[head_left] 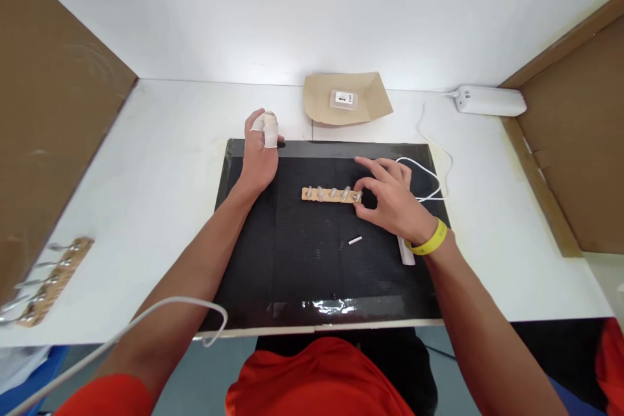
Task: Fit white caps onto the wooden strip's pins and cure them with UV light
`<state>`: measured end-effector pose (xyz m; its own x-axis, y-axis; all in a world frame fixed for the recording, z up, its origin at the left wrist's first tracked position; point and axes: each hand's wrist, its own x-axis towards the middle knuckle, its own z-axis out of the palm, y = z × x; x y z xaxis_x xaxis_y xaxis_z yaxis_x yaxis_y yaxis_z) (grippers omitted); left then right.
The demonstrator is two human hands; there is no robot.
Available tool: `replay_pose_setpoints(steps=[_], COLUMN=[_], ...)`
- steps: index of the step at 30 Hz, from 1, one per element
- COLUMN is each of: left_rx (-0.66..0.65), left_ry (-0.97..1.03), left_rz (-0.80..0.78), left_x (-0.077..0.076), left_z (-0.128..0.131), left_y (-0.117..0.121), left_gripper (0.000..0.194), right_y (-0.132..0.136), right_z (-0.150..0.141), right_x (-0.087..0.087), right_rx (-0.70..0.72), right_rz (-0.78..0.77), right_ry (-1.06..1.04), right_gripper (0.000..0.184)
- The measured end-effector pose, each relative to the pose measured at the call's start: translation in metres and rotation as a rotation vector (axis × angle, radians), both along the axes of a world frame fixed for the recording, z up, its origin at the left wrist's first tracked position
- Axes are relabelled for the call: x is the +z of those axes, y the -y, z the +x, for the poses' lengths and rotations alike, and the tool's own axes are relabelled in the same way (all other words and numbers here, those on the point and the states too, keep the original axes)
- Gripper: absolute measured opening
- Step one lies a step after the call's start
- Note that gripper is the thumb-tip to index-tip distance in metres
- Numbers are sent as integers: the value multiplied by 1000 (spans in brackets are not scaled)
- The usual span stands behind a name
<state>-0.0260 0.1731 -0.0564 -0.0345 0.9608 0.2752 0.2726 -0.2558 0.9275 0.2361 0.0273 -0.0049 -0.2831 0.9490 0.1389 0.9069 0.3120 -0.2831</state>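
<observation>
A short tan strip (326, 195) bearing a row of small clear tube-like pieces lies on the black mat (302, 260). At its right end, the thumb and index finger of my right hand (390, 198) close around the edge and the last piece, while the other fingers stay raised. My left hand (262, 149) rests at the mat's back left edge, with white covers on some fingertips. Its fingers are curled in, and whatever they may hold is hidden. Just below the strip lies a small white stick (355, 240).
A tan paper tray (312, 101) holding a clear plastic box (344, 100) stands at the back. Beneath my right wrist is a white rod-like object (406, 252) beside a white cable (433, 175). A power strip (490, 101) sits back right; another strip with metal pieces (61, 276) lies left.
</observation>
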Motion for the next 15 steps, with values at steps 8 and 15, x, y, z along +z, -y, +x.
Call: replay_pose_setpoints(steps=[8,15], left_rx=[6,32], left_ry=[35,60], left_rz=[-9,-56], left_x=[2,-4], left_z=[-1,-3], left_y=[2,-12], left_gripper=[58,31], right_y=[29,127], right_z=[12,56], right_x=[3,4], right_rx=[-24,-311], right_rz=[59,219], right_ry=[-124,-196], right_gripper=[7,9])
